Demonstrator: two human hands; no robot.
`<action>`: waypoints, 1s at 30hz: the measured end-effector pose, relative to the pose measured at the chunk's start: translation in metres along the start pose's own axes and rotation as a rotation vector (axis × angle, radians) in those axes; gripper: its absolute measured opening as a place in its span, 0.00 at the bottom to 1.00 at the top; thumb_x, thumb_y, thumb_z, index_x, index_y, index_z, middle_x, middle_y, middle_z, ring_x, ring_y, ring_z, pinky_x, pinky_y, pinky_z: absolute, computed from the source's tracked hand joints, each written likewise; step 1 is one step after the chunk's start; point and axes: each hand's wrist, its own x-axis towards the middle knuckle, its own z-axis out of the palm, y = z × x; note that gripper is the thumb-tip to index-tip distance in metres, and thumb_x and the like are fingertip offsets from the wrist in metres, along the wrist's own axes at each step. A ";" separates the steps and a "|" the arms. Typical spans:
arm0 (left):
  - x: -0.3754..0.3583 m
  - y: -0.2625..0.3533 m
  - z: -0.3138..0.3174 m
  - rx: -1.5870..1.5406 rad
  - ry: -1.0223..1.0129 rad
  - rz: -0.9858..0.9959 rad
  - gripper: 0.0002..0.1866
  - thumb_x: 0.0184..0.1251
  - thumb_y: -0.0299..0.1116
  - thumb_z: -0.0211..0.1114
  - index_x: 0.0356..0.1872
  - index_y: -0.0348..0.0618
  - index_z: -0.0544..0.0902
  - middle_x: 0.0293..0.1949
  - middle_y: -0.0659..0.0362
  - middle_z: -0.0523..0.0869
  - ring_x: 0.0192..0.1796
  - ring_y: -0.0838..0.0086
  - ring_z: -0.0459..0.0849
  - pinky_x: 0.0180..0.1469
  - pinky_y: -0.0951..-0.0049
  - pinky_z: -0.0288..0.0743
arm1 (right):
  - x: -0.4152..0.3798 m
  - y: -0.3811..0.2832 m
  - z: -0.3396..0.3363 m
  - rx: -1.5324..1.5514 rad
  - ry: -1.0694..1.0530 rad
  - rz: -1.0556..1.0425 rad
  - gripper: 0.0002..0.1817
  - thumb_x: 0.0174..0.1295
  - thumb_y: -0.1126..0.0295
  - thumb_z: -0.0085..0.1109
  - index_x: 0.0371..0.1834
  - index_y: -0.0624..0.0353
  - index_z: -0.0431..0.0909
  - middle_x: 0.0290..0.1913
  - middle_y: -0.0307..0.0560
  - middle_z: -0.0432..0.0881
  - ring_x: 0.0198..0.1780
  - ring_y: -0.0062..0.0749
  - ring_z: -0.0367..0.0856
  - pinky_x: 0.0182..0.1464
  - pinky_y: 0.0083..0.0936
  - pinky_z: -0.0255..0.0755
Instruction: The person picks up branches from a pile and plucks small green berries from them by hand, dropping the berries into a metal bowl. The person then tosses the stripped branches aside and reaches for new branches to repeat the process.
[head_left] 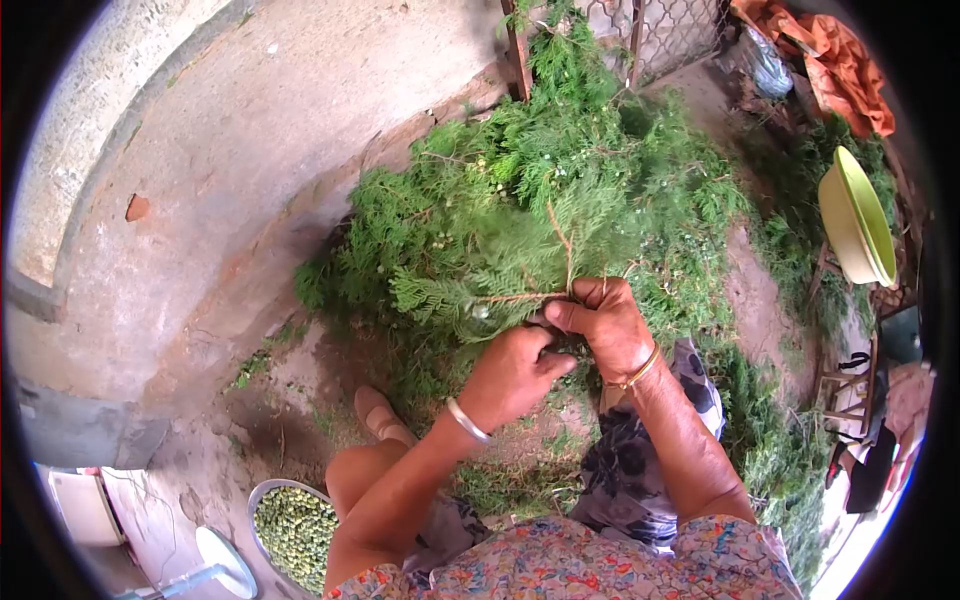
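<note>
The right hand pinches a leafy sprig toward twelve o'clock; the left hand curls close, holding what I can't tell.

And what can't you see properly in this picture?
All in the head view:
- Left hand: its own curled fingers hide whether it pinches anything.
- Sprig in the right hand: some leaf tips are blurred.
- Bowl of small green bits: leg and arm hide its right side.
- White disc: the picture's edge cuts off its pole.
- Ground under the green branches: the branches cover it.
</note>
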 end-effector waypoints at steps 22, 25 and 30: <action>0.004 0.008 -0.060 -1.016 0.383 -0.234 0.10 0.59 0.25 0.65 0.40 0.36 0.77 0.27 0.63 0.78 0.24 0.83 0.71 0.21 0.80 0.64 | -0.001 -0.002 -0.002 -0.124 0.013 -0.167 0.05 0.60 0.75 0.57 0.27 0.63 0.80 0.21 0.42 0.81 0.22 0.19 0.76 0.25 0.15 0.69; 0.003 0.010 -0.058 -0.742 0.413 -0.195 0.12 0.57 0.24 0.66 0.42 0.34 0.76 0.27 0.64 0.79 0.24 0.85 0.71 0.22 0.83 0.63 | 0.001 -0.001 0.000 -0.170 0.026 -0.177 0.06 0.60 0.77 0.57 0.25 0.65 0.79 0.20 0.41 0.80 0.20 0.16 0.74 0.22 0.15 0.67; 0.009 0.001 -0.057 -0.373 0.523 -0.111 0.10 0.56 0.23 0.68 0.36 0.33 0.77 0.24 0.65 0.79 0.21 0.87 0.68 0.21 0.86 0.60 | 0.001 0.002 0.004 -0.265 -0.004 -0.195 0.07 0.59 0.77 0.57 0.23 0.64 0.77 0.19 0.39 0.79 0.19 0.15 0.73 0.22 0.15 0.66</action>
